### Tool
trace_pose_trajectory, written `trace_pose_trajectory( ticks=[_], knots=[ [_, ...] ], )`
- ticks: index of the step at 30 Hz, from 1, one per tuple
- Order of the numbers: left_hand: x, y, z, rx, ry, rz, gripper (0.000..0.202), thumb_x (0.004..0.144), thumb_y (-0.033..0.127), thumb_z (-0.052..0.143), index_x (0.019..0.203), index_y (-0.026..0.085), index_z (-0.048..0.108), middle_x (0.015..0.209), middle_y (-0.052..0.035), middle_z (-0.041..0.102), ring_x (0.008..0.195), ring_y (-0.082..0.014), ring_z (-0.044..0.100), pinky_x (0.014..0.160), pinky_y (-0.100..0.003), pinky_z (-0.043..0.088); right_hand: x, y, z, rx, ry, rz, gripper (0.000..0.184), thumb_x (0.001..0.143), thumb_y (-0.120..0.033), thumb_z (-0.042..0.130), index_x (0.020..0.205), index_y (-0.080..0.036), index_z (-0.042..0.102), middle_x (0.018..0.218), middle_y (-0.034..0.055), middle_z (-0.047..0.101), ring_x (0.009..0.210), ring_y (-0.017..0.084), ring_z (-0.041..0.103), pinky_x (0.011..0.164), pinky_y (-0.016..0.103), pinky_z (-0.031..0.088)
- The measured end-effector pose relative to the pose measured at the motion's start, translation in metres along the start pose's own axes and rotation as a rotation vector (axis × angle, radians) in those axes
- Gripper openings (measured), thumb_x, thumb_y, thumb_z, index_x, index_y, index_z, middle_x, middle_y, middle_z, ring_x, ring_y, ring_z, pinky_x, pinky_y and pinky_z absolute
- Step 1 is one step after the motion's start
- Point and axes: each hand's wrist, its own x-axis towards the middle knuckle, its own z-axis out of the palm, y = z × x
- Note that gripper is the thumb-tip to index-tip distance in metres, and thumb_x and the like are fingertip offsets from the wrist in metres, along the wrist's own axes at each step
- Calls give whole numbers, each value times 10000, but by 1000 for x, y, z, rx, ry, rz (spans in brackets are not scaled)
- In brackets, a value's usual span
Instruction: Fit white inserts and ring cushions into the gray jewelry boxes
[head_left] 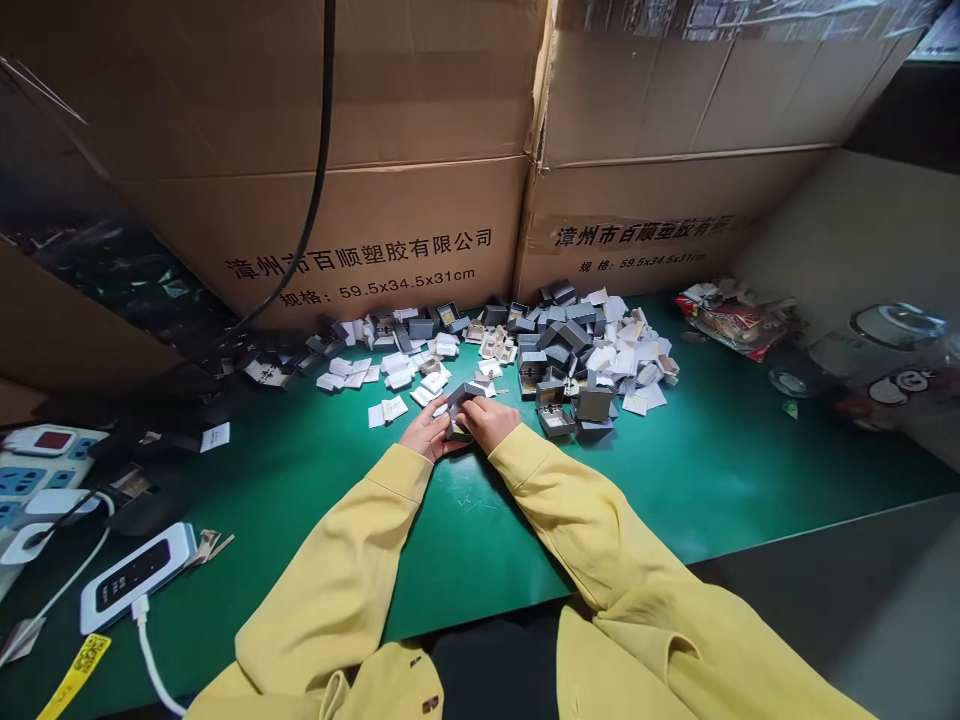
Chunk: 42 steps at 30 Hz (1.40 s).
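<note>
A small dark grey hinged box (466, 394) is held in front of me with its lid raised. My left hand (427, 432) grips its left side. From the right, my right hand (489, 422) holds it too, with the fingers partly inside or behind the lid, so the inside is mostly hidden. Just beyond my hands lie white card inserts (431, 382) in a loose scatter. To the right is a heap of similar grey boxes (566, 335), and an open box (553, 412) stands at its near edge.
Large cardboard cartons (375, 230) wall off the back of the green table (465, 530). A black cable (319, 180) hangs down at the left. A white device (139, 575) and a power strip (30, 470) lie on the left; a clear jar (862, 350) and a red packet (731, 318) are at right.
</note>
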Motion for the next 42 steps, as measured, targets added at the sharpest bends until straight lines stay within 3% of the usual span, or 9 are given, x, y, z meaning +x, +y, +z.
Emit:
trace_pose_trajectory(
  ticks=[9,15,22,28,32,34,38,42],
  knots=[
    [-1,2,-1,16,13,-5,463,694,226,693,1110,230,491,859,-30,645,765,-168,646,760,-430,536,3,0,2,-12,-51,-119,330,938,-336,310,949,-211,615,880,36,626,754,109,556,514,252,224],
    [0,1,2,62,29,21,533,637,199,732,1118,209,501,781,-23,627,692,-166,636,705,-416,549,1,2,8,-9,-33,-78,334,937,-325,301,999,-204,606,940,51,624,721,108,561,519,246,244],
    [-2,-1,2,24,29,54,498,652,169,705,1115,202,528,798,-32,618,707,-176,641,688,-397,552,-5,5,-2,-29,-36,-85,339,917,-387,342,1040,-226,614,949,46,637,735,118,576,523,239,281],
    [-4,-3,0,-42,11,34,488,689,175,678,1148,207,514,838,-45,624,716,-188,644,692,-407,549,-10,3,0,81,81,-97,369,915,-416,347,1068,-228,626,967,49,664,763,129,607,596,220,378],
    [-5,8,-11,-113,1,69,501,758,198,599,1230,229,432,955,-77,632,817,-221,653,712,-412,538,-11,9,7,331,266,-157,358,916,-354,348,1107,-216,616,1085,60,647,928,143,611,782,242,455],
    [-5,18,-21,-173,-5,132,528,782,199,553,1277,226,373,1012,-108,624,891,-255,645,723,-422,528,-8,14,13,421,314,-134,353,901,-339,353,1073,-211,632,1073,67,650,918,149,616,805,270,478],
    [-5,37,-40,-306,83,291,499,803,199,493,1286,224,368,1080,-132,610,934,-265,630,724,-399,521,5,18,28,447,265,8,352,874,-334,357,978,-192,661,958,69,681,783,152,626,722,282,498],
    [-4,41,-44,-390,167,340,488,824,183,443,1303,236,363,1101,-132,608,961,-253,621,746,-392,515,23,10,36,346,188,33,311,866,-287,387,949,-172,664,926,63,680,868,166,593,805,286,446]
  ],
)
